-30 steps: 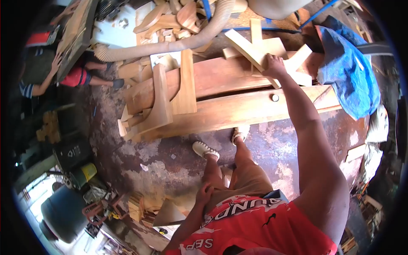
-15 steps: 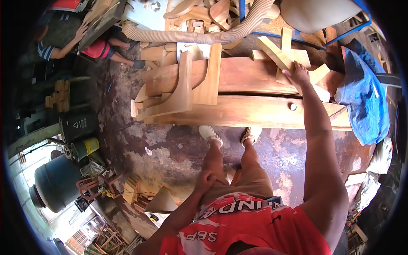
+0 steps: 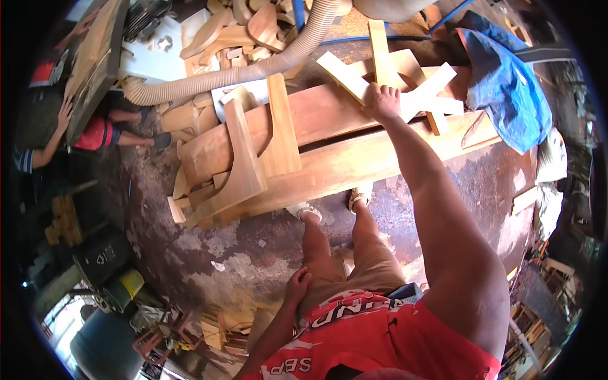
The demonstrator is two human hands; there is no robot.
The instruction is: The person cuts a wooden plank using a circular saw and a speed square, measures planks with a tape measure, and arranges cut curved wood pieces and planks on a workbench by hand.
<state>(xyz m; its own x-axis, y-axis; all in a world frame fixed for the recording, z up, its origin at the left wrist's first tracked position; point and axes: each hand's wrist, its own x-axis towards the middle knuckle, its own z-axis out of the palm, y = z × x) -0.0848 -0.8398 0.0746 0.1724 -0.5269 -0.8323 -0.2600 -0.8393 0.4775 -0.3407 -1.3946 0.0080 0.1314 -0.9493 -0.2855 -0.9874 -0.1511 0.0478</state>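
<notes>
My right hand (image 3: 384, 103) is closed around the near end of a pale wooden strip (image 3: 342, 75), fingers curled over it. Around that hand, other cut pieces cross and overlap: an upright-pointing strip (image 3: 380, 54), a brightly lit diagonal piece (image 3: 436, 88) and a short brown-edged piece (image 3: 437, 123). They lie on a long reddish wooden plank (image 3: 316, 117). My left hand (image 3: 296, 286) rests against my thigh, fingers loosely extended, holding nothing visible.
Curved wooden brackets (image 3: 237, 158) stand at the plank's left end. A ribbed hose (image 3: 234, 73) runs behind, near a pile of curved offcuts (image 3: 266, 28). Blue tarp (image 3: 506, 82) hangs at right. At far left another person (image 3: 47, 126) holds a large board (image 3: 95, 69).
My view has turned, so the planks now slope up to the right. The pieces by my right hand lie at different angles, with the diagonal piece showing more. My left hand stays at my thigh.
</notes>
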